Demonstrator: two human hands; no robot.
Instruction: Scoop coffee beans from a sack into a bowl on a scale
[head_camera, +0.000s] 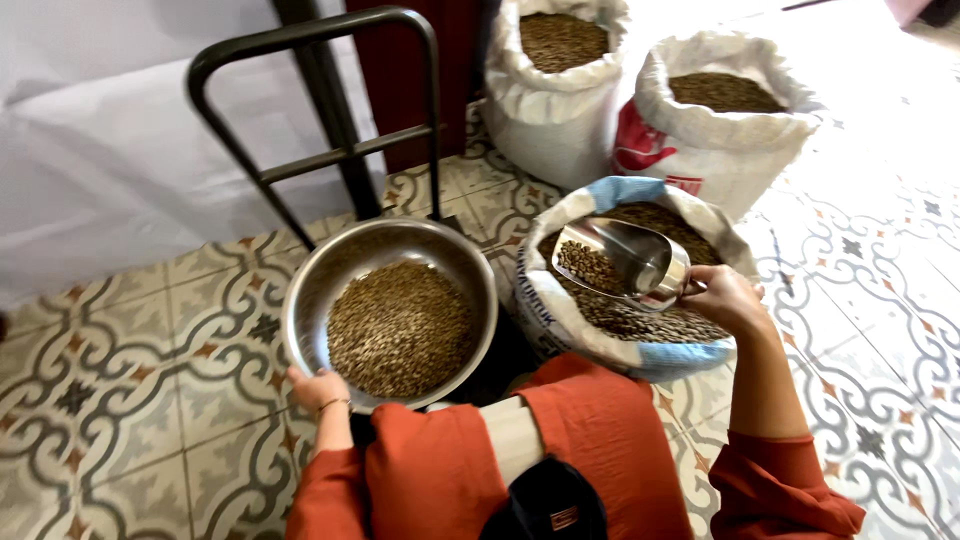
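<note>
My left hand (318, 388) grips the near rim of a round steel bowl (310, 290) partly filled with greenish-brown beans (400, 328). My right hand (722, 298) holds the handle of a shiny metal scoop (640, 255) with a small heap of beans in it. The scoop hangs over an open white sack (548, 310) of the same beans, just right of the bowl. Both arms wear rust-orange sleeves.
Two more open white sacks of beans stand behind, one at the back centre (555, 100) and one at the back right (725, 135). A black metal frame (310, 40) rises behind the bowl. White cloth (110, 150) covers the left. The floor is patterned tile (130, 380).
</note>
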